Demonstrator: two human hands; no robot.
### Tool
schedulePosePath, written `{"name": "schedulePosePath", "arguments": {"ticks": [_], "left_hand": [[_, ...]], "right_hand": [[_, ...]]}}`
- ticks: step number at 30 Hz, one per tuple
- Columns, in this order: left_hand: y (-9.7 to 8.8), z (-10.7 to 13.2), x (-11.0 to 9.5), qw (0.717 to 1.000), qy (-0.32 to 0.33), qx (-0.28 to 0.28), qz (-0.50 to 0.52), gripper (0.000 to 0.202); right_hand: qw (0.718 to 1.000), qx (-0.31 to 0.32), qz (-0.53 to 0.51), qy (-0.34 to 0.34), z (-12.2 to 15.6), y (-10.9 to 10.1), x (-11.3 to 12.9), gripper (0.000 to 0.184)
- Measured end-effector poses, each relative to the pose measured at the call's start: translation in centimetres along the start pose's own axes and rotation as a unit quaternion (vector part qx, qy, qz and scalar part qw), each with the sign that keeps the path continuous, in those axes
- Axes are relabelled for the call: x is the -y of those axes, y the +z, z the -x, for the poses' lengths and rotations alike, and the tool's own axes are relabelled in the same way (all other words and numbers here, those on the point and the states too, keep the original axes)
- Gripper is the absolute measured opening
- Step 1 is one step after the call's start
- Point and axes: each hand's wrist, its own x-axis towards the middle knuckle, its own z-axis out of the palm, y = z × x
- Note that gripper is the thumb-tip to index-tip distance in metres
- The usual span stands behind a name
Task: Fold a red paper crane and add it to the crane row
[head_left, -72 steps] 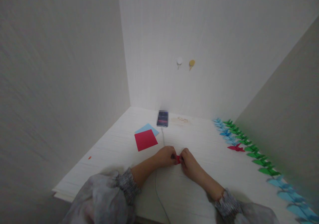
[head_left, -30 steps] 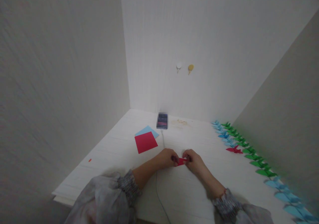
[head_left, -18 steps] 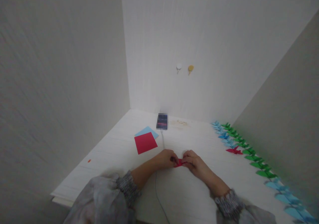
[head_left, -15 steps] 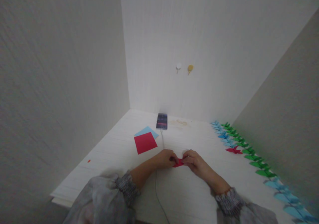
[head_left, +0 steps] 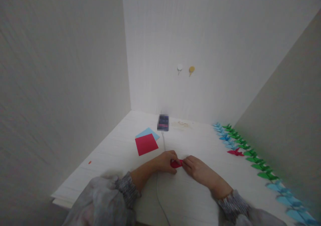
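Note:
A small folded piece of red paper (head_left: 176,163) lies on the white table (head_left: 107,152) between my two hands. My left hand (head_left: 166,161) is curled with its fingers pinching the left end of the paper. My right hand (head_left: 194,167) presses its fingertips on the right end. Both wrists rest low over the table, in grey patterned sleeves. Much of the paper is hidden under my fingers.
A red paper square (head_left: 146,144) lies on a light blue sheet (head_left: 147,132) at the back left. A phone (head_left: 163,123) with a white cable (head_left: 160,199) stands behind them. Folded blue, green and red paper figures (head_left: 244,149) line the right wall. Two wall hooks (head_left: 185,69) are above.
The camera tilted slightly. My hands have stayed together on the red paper, working its folds; the right fingertips have slid in over it and less of it shows.

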Motion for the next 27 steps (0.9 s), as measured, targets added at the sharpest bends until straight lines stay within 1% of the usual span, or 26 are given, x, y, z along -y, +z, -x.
{"name": "schedulePosePath", "arguments": {"ticks": [3, 6, 12, 14, 16, 18, 21, 23, 25, 27], "left_hand": [[-0.1, 0.0, -0.2, 1.0, -0.003, 0.0, -0.005, 0.036], [-0.3, 0.0, -0.4, 1.0, -0.007, 0.0, -0.003, 0.036], [-0.1, 0.1, 0.0, 1.0, -0.011, -0.004, 0.006, 0.039], [0.0, 0.0, 0.1, 1.0, 0.002, -0.017, 0.005, 0.039], [0.1, -0.1, 0.1, 0.999, 0.021, -0.039, 0.005, 0.034], [0.1, -0.2, 0.0, 0.998, 0.022, -0.063, 0.02, 0.027], [0.4, -0.6, 0.0, 0.99, -0.037, -0.098, 0.09, 0.022], [0.6, -0.8, 0.0, 0.977, -0.088, -0.113, 0.158, 0.022], [0.7, -1.0, 0.0, 0.96, -0.125, -0.117, 0.223, 0.023], [0.8, -1.1, -0.2, 0.945, -0.141, -0.119, 0.27, 0.023]], "right_hand": [[0.999, -0.013, 0.036, -0.024, 0.1, 0.4, 0.1, 0.021], [0.998, -0.029, 0.033, -0.04, 0.2, 0.5, -0.1, 0.022], [0.999, 0.003, 0.038, -0.036, 0.1, 0.4, -0.3, 0.02], [1.0, -0.007, 0.009, -0.017, 0.1, 0.4, -0.5, 0.02], [0.998, -0.022, -0.043, 0.028, 0.2, 0.4, -0.7, 0.017], [0.989, -0.036, -0.113, 0.086, 0.2, 0.2, -0.9, 0.015], [0.962, -0.059, -0.21, 0.166, 0.2, 0.0, -0.9, 0.015], [0.947, -0.085, -0.244, 0.192, 0.0, -0.2, -0.7, 0.015], [0.942, -0.116, -0.254, 0.185, -0.3, -0.3, -0.3, 0.016], [0.948, -0.122, -0.247, 0.157, -0.6, -0.4, 0.2, 0.019]]}}
